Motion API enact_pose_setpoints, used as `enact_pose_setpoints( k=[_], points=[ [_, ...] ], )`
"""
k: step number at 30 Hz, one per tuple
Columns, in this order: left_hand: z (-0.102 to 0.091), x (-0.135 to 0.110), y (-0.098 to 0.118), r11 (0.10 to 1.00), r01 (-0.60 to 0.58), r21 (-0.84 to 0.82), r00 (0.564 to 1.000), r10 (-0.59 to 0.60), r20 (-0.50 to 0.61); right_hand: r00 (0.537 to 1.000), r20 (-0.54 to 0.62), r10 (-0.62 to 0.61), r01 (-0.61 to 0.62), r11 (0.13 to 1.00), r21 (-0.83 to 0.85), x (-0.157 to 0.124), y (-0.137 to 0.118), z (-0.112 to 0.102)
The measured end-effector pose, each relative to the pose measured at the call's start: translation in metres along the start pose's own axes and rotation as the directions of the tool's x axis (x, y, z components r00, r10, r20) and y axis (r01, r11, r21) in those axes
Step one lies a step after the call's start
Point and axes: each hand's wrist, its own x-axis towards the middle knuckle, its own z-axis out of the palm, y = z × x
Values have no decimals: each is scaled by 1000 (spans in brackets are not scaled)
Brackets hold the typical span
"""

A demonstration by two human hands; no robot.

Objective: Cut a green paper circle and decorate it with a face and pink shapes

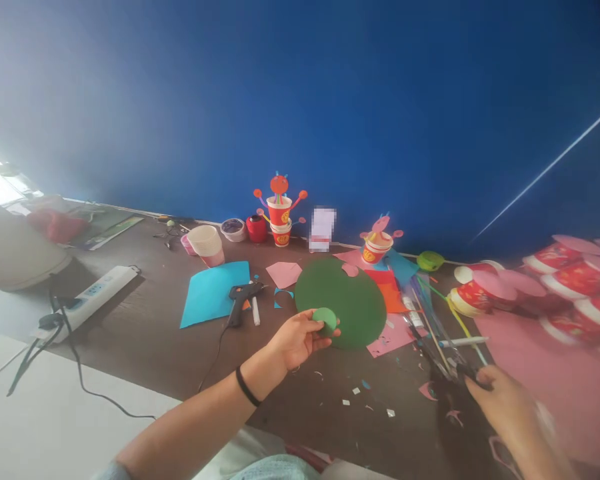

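My left hand (294, 343), a black band on its wrist, pinches a small light-green paper circle (325, 321) between thumb and fingers. Behind it on the table lies a large dark-green round sheet (347, 297) with a pink scrap on its upper edge. At the right, my right hand (510, 407) is closed around the dark handles of a pair of scissors (463, 375). The scissors are low over the table, pointing away to the left, and blur hides part of them. Pink paper (393, 335) and a white marker (464, 342) lie near the scissors.
A black glue gun (243, 301) rests on blue paper (213, 287). Decorated paper cups (280, 213) stand along the blue wall, and several red cups (575, 273) are grouped right. A power strip (95, 297) with cables lies left. Paper scraps (356, 391) litter the front.
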Motion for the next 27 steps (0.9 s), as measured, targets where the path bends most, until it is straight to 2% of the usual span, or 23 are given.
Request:
enact_pose_setpoints(
  k=[3,8,12,17,21,24,27],
  points=[
    [-3,-1,-3,999,-38,34,999,39,-36,995,97,3,3,998,-60,5,2,-5],
    [-7,-6,2,971,-145,192,980,168,-106,991,124,-44,53,996,-68,14,6,-5],
    [-15,-17,5,963,-122,242,962,175,-208,981,194,-7,24,996,-86,23,20,4],
    [-32,-29,-4,973,-160,166,885,216,-412,990,135,-43,53,996,-77,30,32,18],
    [-32,-25,-11,979,-167,120,898,202,-392,984,176,-32,44,997,-65,26,21,16],
    [-25,-16,-13,987,-109,116,932,142,-333,981,194,21,2,993,-118,22,6,4],
    [-18,-4,-14,990,-64,124,945,100,-312,957,283,65,-26,990,-141,22,-8,-12]
  ],
)
